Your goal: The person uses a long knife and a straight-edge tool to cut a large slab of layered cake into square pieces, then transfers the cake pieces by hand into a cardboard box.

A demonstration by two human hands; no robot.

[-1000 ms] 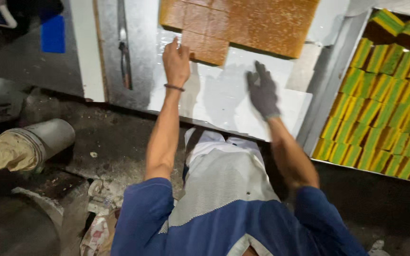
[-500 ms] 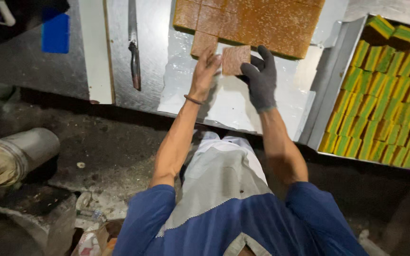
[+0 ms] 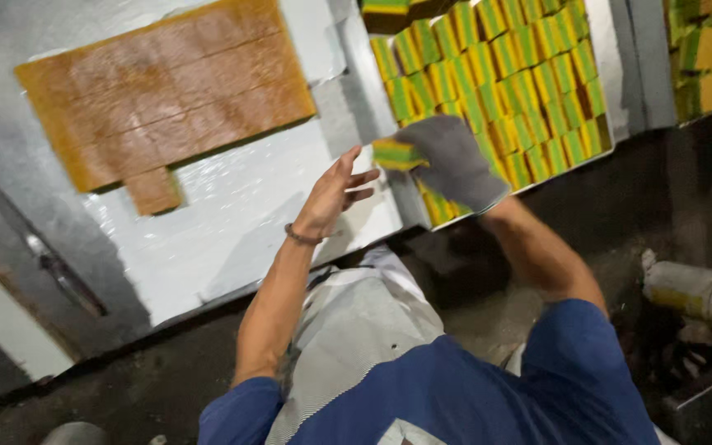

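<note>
Holding a yellow-green cake piece [image 3: 395,153] in gloved right hand [image 3: 455,161], fingers clamped on it, just beside the tray [image 3: 620,74] edge. Left hand [image 3: 335,191] bare, fingers apart, near the piece, not touching.

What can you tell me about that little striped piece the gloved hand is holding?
The small block is a layered slice with green and yellow bands, soft-looking like cake. It lies roughly level, pinched at one end by the gloved right hand. The bare left hand is open just beside it, apparently not touching. It hangs at the near edge of the tray packed with matching pieces.
</note>
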